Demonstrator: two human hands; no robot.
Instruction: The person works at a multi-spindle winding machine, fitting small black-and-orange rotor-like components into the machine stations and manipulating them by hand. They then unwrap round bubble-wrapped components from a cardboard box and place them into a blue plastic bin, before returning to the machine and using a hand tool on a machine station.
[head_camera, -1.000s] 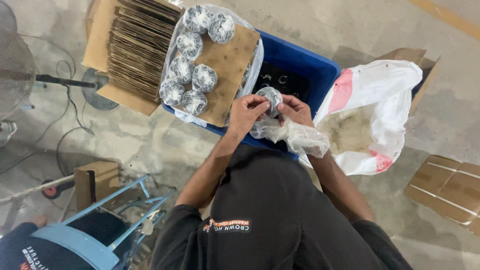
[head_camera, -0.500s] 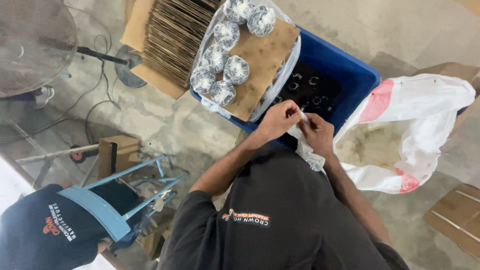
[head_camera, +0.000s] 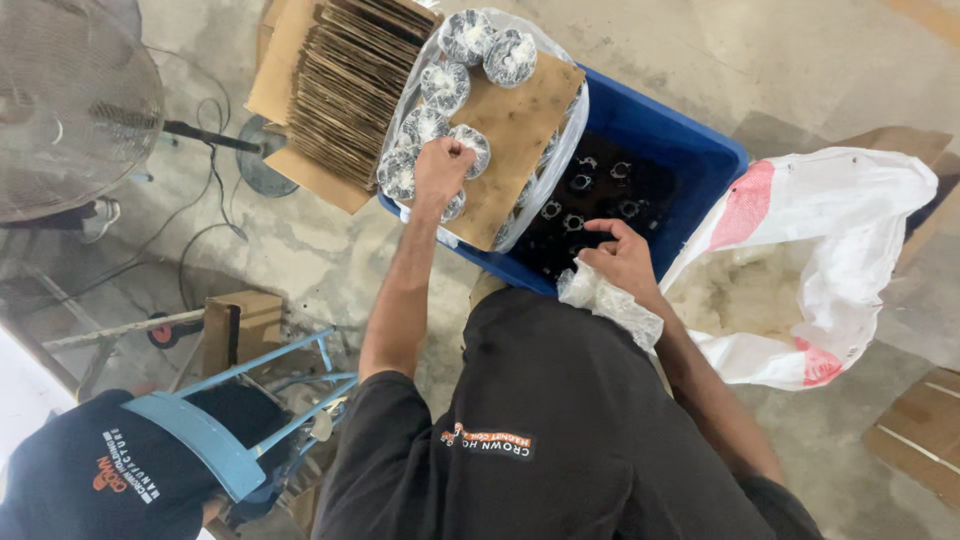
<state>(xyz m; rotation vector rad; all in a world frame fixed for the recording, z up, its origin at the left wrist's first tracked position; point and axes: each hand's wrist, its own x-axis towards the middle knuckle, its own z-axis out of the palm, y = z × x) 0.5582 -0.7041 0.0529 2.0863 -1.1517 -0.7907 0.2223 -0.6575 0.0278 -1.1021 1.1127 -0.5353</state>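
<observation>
I take the blue bin (head_camera: 690, 165) as my landmark. On its near side my right hand (head_camera: 622, 262) reaches in over the rim with fingers loosely spread above the small dark ring parts (head_camera: 590, 200) in the bottom, and crumpled clear plastic (head_camera: 612, 305) sits bunched under the heel of that hand. To the left of the bin my left hand (head_camera: 442, 168) is closed, fingertips pinched on one wrapped bundle (head_camera: 470, 148) resting on the cardboard sheet (head_camera: 520, 130) laid across the bin's left end. I count about seven wrapped bundles on that sheet, so I judge the wrapping well under way, though many loose parts remain in the bin and the work is not finished. Left of the sheet a stack of flat cardboard pieces (head_camera: 345, 85) stands on edge. Right of the bin a white and red sack (head_camera: 840, 240) lies open on the floor. Nearer than the bin, lower left, stands a light blue chair frame (head_camera: 235, 420). The floor (head_camera: 700, 50) is stained bare concrete, and a pedestal fan (head_camera: 70, 100) stands far left.
</observation>
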